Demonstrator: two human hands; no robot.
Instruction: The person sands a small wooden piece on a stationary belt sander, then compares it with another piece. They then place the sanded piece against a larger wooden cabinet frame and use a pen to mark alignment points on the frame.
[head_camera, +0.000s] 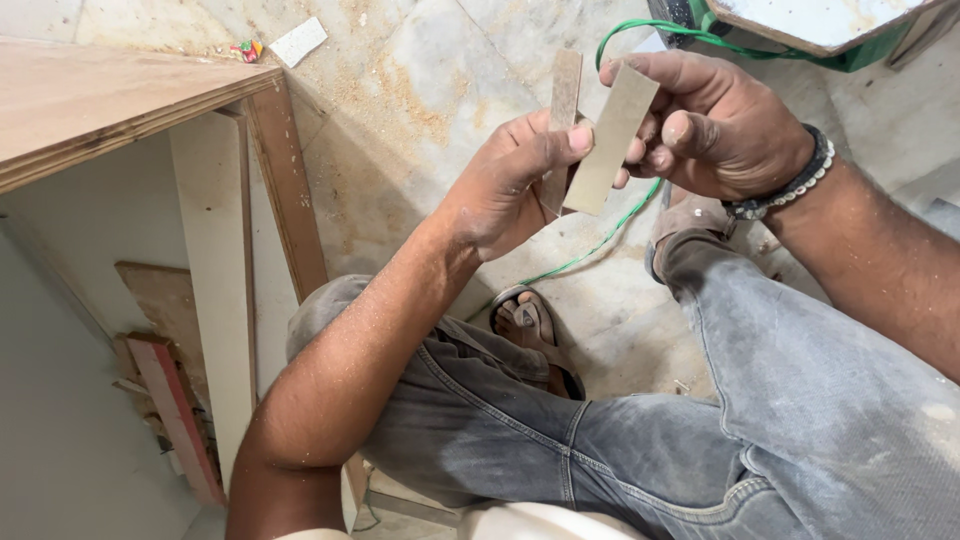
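Observation:
My left hand and my right hand meet in front of me over the floor. Between them are two thin flat wooden strips. The pale front strip tilts to the right, pinched at its top by my right thumb and fingers and lower down by my left thumb. A browner strip stands upright behind it, its lower end held in my left fingers. A dark beaded bracelet is on my right wrist.
I sit in dusty grey jeans, a sandalled foot on the sawdust-strewn marble floor. A plywood cabinet top and its upright panels stand left. A green cable runs under my hands toward a machine at top right.

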